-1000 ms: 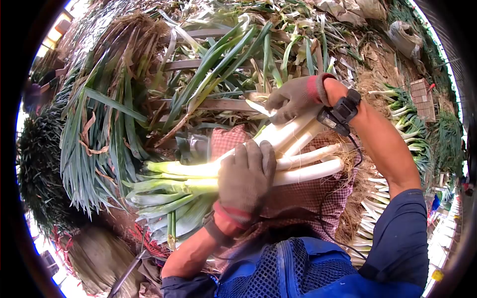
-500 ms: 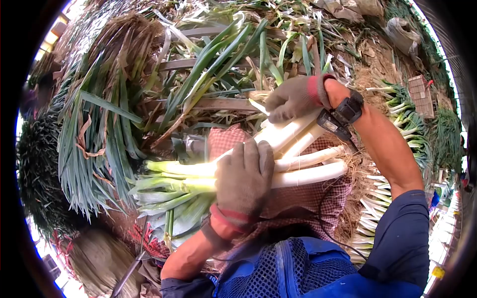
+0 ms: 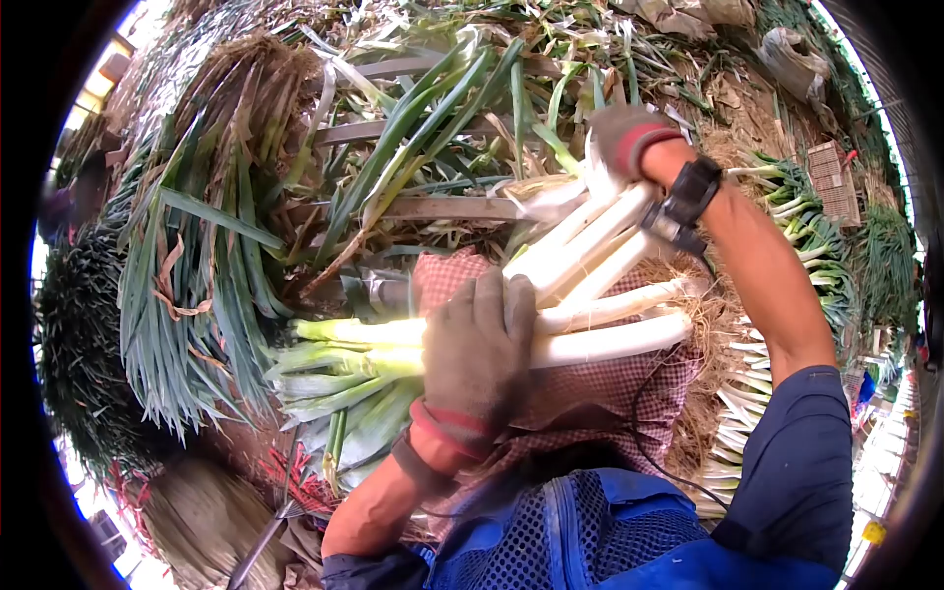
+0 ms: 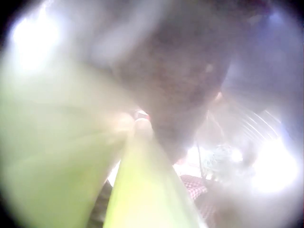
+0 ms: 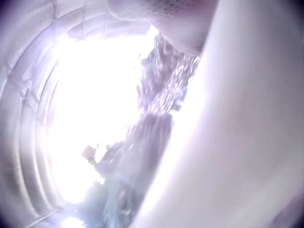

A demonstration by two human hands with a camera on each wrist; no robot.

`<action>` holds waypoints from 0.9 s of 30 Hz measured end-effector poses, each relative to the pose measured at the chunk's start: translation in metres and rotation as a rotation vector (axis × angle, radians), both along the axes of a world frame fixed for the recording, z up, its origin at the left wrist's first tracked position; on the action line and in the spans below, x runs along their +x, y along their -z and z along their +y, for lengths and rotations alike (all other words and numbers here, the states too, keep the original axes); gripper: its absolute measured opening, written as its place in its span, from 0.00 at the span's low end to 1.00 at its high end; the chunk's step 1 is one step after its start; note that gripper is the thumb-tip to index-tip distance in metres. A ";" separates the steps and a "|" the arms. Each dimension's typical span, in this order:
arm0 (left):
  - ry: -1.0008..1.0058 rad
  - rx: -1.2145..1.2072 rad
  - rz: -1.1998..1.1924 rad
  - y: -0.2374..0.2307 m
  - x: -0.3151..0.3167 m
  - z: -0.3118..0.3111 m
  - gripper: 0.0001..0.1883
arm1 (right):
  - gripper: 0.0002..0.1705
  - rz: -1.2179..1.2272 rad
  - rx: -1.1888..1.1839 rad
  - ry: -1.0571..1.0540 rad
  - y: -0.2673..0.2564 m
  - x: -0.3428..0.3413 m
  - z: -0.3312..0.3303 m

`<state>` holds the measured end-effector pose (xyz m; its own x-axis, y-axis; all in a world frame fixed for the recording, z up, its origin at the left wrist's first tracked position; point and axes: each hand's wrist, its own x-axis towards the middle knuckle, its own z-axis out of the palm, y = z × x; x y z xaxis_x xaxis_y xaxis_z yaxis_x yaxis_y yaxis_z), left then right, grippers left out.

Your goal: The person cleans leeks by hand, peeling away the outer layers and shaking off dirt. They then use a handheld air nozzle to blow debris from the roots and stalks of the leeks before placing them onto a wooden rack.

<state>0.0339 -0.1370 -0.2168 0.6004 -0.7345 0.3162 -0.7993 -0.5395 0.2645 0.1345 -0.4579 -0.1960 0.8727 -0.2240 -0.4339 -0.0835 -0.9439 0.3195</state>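
A bundle of thick leeks [image 3: 619, 339] lies across the person's lap, white stalks and roots to the right, green leaves to the left. The gloved left hand [image 3: 477, 344] lies over the stalks and grips them around the middle; its thumb side is partly hidden. Up at the right end of the upper stalks, the gloved right hand [image 3: 629, 143] has curled fingers and holds a pale, blurred strip of outer skin [image 3: 598, 177]. A green stalk [image 4: 147, 190] fills the lower left wrist view. One white stalk [image 5: 237, 123] looms large in the right wrist view.
Long-leaved leeks [image 3: 197, 265] are heaped at the left. Trimmed leaves [image 3: 423, 147] litter the ground ahead. Rows of white-stemmed leeks [image 3: 737, 423] lie at the right, with a crate [image 3: 834, 182] beyond. A checked cloth [image 3: 600, 393] covers the lap; a cable runs over it.
My right hand has moved up and away from the stalks, drawing a pale strip with it. My left hand keeps its grip on the bundle.
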 end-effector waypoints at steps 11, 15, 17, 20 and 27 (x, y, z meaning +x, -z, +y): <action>-0.044 -0.151 0.524 0.002 0.054 0.051 0.49 | 0.52 -0.437 0.876 0.384 0.014 -0.094 -0.103; -0.029 -0.390 0.993 0.000 0.060 0.055 0.51 | 0.49 -0.104 0.752 0.350 0.050 -0.085 -0.021; -0.054 -0.348 0.974 -0.009 0.054 0.049 0.53 | 0.41 -0.177 0.841 0.398 0.092 -0.082 0.010; -0.201 -0.394 1.006 -0.018 0.032 0.030 0.56 | 0.30 -0.339 0.919 0.542 0.125 -0.070 0.041; -0.198 -0.288 0.756 0.013 0.040 0.037 0.48 | 0.14 -0.802 0.613 0.267 0.040 0.041 -0.055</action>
<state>0.0743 -0.0999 -0.2294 0.8360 -0.5448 -0.0650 -0.2479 -0.4807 0.8411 0.1757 -0.5127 -0.2361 0.9095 -0.3891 0.1461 -0.2893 -0.8451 -0.4495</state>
